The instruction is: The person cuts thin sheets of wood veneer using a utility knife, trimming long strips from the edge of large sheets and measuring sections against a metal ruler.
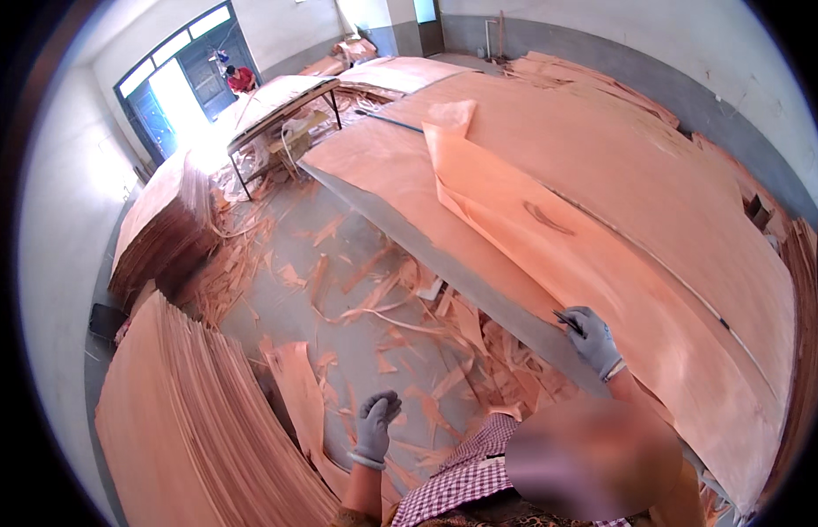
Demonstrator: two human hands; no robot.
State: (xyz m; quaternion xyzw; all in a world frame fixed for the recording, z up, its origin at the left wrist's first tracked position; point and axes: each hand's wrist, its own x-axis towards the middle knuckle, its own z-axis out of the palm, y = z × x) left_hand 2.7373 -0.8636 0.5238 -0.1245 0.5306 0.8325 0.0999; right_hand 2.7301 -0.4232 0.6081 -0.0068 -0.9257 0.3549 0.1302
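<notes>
Two hands in grey gloves. The right hand [593, 344], right of centre and low in the frame, is closed around a slim dark handheld tool [568, 322], whose narrow end projects toward the left; its exact kind is too small to tell. The tool lies over the near edge of a broad, thin orange wood-veneer sheet [506, 224], which runs diagonally from upper centre to lower right, its far end folded and raised. Contact between tool and sheet: cannot tell. The left hand [372, 429], lower centre, grips nothing; its fingers are slightly bent, held over the grey floor [290, 233], well apart from the sheet.

Beneath the sheet, a wide pale-orange veneer layer [374, 158]. A long thin rod [659, 260] lies lengthwise along the sheet's far side. Lower left, a tall leaning stack of veneer [176, 408]. Torn orange scraps [453, 382] litter mid-frame. Upper left, a person in red [241, 81] beside a metal-legged table [282, 95].
</notes>
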